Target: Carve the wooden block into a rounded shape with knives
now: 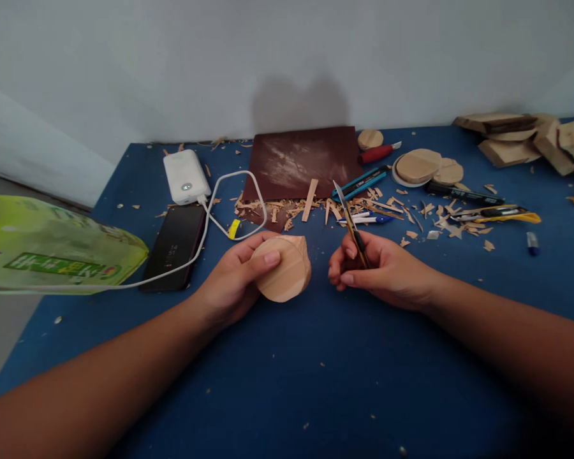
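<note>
At centre, the left hand (239,277) pinches 1 wood disc (287,274), thumb across its face, other fingers hidden behind. Just right of centre, the right hand's fingers close around 1 knife (351,223), blade toward the upper left. The green bag (57,248), cut off at left, bears lettering too unclear to read.

- The left forearm (119,370) was bare.
- The right forearm (502,325) was bare too.
- The left hand (234,274) was ungloved.
- The right hand (387,264) was ungloved.
- Both thumbnails (272,257) looked short.
</note>
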Demonstrator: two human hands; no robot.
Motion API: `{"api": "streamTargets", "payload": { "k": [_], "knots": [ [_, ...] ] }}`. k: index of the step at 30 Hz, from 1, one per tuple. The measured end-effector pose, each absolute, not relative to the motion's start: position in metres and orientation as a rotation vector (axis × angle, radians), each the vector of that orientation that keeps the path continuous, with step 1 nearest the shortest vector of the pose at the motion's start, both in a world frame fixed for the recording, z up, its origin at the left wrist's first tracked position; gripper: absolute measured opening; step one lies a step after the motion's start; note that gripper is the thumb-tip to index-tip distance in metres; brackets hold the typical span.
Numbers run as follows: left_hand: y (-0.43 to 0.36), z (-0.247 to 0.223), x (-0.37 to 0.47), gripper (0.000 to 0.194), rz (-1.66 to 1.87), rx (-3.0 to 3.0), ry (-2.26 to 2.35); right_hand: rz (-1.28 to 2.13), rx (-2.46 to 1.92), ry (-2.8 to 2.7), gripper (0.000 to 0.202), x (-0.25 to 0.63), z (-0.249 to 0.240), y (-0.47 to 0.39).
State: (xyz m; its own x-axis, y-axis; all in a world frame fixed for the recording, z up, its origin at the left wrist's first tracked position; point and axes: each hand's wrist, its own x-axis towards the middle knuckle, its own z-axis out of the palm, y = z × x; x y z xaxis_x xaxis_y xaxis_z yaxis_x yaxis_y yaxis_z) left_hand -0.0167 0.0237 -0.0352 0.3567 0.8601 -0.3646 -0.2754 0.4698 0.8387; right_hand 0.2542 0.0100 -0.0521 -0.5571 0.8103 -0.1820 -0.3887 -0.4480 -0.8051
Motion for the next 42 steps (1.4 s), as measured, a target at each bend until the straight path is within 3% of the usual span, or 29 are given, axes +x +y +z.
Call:
{"api": "streamTargets", "payload": {
  "k": [30, 38, 42],
  "knots": [
    [0.0226, -0.0365, -0.0169, 0.044, 0.827, 0.761, 0.926, 2.102, -0.823, -1.04, 0.019, 0.2581, -0.0513, 0.0096],
    [0.0241, -0.0402, -0.0139, 0.038, 0.912, 0.797, 0.88, 2.075, -0.804, -1.072, 0.021, 0.2557, -0.0518, 0.0077],
    [0.0249, -0.0415, -0.0135, 0.039, 0.9, 0.818, 0.867, 2.028, -0.813, -1.002, 0.038, 0.2536, -0.0522, 0.0087]
  ]
}}
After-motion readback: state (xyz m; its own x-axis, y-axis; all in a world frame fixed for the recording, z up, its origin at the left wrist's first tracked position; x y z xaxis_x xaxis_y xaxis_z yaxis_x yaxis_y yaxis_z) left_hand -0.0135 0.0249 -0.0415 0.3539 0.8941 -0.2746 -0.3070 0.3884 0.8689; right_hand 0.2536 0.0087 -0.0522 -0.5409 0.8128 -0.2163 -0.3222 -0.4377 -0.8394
